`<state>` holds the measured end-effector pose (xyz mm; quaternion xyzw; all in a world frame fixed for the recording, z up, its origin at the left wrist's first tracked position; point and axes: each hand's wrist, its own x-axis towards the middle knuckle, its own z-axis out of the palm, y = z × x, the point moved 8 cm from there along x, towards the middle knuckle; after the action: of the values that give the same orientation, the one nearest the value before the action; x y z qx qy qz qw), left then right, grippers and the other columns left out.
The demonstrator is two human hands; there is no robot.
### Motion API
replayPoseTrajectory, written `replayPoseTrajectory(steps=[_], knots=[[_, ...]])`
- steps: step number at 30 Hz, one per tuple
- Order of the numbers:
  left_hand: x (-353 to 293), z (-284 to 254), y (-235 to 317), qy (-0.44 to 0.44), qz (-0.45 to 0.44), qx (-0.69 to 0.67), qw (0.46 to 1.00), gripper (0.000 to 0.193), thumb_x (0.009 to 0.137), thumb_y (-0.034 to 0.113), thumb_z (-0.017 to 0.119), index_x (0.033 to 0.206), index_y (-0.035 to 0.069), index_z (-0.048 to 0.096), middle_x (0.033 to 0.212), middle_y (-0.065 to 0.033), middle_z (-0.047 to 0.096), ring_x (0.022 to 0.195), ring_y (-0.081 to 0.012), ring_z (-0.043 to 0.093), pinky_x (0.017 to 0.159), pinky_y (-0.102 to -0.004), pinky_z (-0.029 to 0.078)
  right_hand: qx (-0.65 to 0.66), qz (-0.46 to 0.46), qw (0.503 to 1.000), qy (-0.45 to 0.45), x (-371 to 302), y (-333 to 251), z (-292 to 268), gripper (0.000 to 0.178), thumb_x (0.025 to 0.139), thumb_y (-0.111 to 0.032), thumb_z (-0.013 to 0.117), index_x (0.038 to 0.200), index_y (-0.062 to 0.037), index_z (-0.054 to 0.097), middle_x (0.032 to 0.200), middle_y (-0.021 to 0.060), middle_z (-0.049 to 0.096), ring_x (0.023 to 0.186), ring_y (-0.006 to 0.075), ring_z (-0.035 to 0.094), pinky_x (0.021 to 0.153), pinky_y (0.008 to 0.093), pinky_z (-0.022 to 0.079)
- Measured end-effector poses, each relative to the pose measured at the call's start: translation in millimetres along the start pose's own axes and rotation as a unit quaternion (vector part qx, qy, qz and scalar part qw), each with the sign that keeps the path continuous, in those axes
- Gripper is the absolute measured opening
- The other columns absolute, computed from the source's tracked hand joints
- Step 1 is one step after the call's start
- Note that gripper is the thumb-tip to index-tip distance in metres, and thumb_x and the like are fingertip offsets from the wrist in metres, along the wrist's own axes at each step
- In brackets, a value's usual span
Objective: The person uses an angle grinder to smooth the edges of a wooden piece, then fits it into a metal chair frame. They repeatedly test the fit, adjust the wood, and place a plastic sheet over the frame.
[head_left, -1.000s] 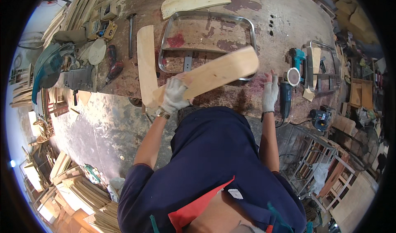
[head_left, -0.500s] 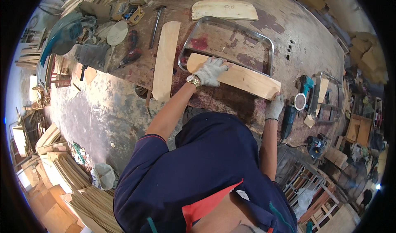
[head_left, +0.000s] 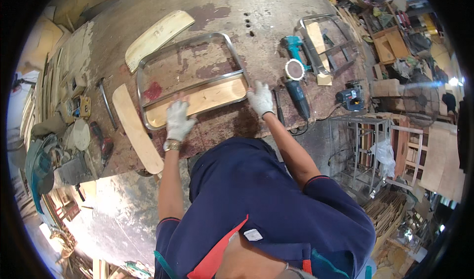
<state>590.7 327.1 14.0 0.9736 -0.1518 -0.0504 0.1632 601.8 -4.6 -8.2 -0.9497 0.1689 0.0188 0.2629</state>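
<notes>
My left hand [head_left: 179, 121], in a pale knit glove, lies with fingers spread over the near edge of a rounded metal frame [head_left: 237, 57] and the wooden board [head_left: 219, 94] inside it. The board fills the frame's near section, between the crossbar and the near rail. At the frame's right end my gloved right hand [head_left: 260, 99] is open, its fingertips against the near corner. Left of the frame lies a long round-ended board [head_left: 134, 126]. Behind it rests another pale board [head_left: 157, 39] with a curved edge.
To the right on the workbench are a teal power tool [head_left: 293, 44], a grinder [head_left: 297, 99] with a white disc, a second metal frame [head_left: 343, 57] and a jigsaw-like tool [head_left: 350, 99]. A hammer [head_left: 107, 103] and a red-black drill [head_left: 102, 143] lie left.
The board, earlier slanting over the frame's near rail, now lies inside its near section. Both hands have loosened from gripping it to open. My view has turned to the right.
</notes>
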Motion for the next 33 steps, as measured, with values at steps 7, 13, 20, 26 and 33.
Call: replayPoseTrajectory(steps=[7,13,20,26,33], knots=[[21,49,51,-0.052,0.038,-0.002,0.998,0.073,0.082,0.038,0.075,0.144,0.007,0.051,0.156,-0.014,0.045,0.148,-0.0325,0.036,0.118,-0.0473,0.032,0.067,-0.004,0.997,0.026,-29,32,8,0.042,0.089,-0.028,0.065,0.124,-0.0042,0.064,0.117,0.0291,0.064,0.101,0.0467,0.064,0.088,0.0528,0.051],[24,78,55,-0.097,0.035,0.003,0.995,0.067,0.084,0.036,0.073,0.141,0.006,0.054,0.156,-0.0178,0.045,0.146,-0.0365,0.038,0.116,-0.0456,0.035,0.118,0.034,0.976,0.182,-56,51,-63,0.022,0.085,-0.012,0.067,0.107,-0.0075,0.069,0.1,0.0189,0.065,0.092,0.0399,0.066,0.08,0.0479,0.053],[17,76,56,-0.052,0.038,0.013,0.998,0.068,0.084,0.033,0.075,0.143,0.006,0.054,0.16,-0.0162,0.04,0.148,-0.0353,0.035,0.118,-0.0467,0.033,0.059,0.121,0.919,0.37,0,122,-182,0.017,0.088,-0.014,0.067,0.101,-0.0024,0.068,0.092,0.0186,0.068,0.083,0.0341,0.067,0.075,0.0437,0.052],[13,69,61,-0.019,0.03,0.018,0.999,0.071,0.081,0.032,0.077,0.144,0.008,0.053,0.161,-0.0141,0.039,0.149,-0.0336,0.035,0.119,-0.0471,0.031,0.033,0.072,0.91,0.407,76,154,-234,0.026,0.085,-0.013,0.067,0.109,-0.0048,0.069,0.095,0.0174,0.067,0.083,0.0319,0.068,0.075,0.0441,0.053],[14,68,60,-0.053,0.008,0.022,0.998,0.069,0.078,0.027,0.076,0.141,0.008,0.055,0.161,-0.014,0.039,0.15,-0.0335,0.033,0.117,-0.0488,0.032,-0.007,0.074,0.943,0.325,201,191,-259,0.03,0.086,-0.027,0.068,0.103,-0.0033,0.07,0.099,0.0222,0.072,0.094,0.0374,0.071,0.083,0.0456,0.054]])
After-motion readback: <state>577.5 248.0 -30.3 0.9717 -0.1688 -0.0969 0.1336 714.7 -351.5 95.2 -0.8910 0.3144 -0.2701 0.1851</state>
